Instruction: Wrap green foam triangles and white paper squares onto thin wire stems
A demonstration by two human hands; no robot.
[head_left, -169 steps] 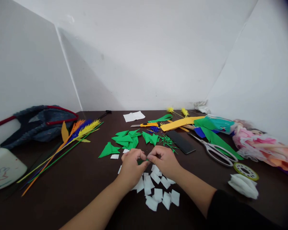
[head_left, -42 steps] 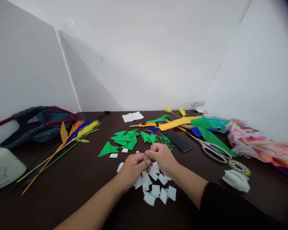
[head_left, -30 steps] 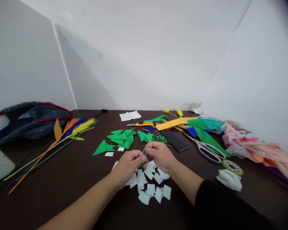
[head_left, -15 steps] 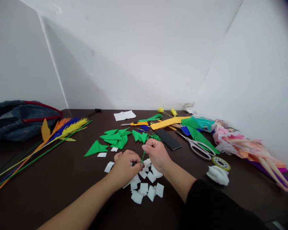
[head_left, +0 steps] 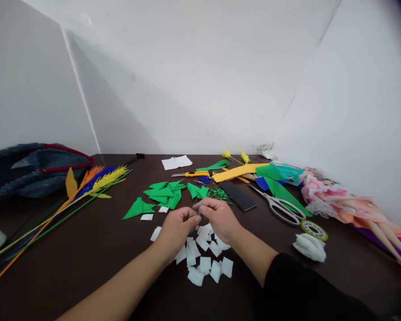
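My left hand (head_left: 176,229) and my right hand (head_left: 219,217) meet at the middle of the dark table, fingertips close together. A small green piece (head_left: 200,215) shows between them, pinched by both hands and mostly hidden by the fingers. Under and in front of the hands lie several white squares (head_left: 205,264). Just beyond are folded green pieces (head_left: 163,192), a smaller green bunch (head_left: 198,191) and thin green shreds (head_left: 219,192).
Scissors (head_left: 280,207), a tape roll (head_left: 314,230), a white wad (head_left: 309,248) and dolls (head_left: 350,200) lie right. A black phone (head_left: 239,196) and yellow cutter (head_left: 195,174) sit behind. Coloured stems (head_left: 58,214) and a denim item (head_left: 36,171) are left.
My hands have come closer together, and the green strand that stretched between them is now mostly covered by fingers. The whole view has shifted slightly, moving the table's things rightward.
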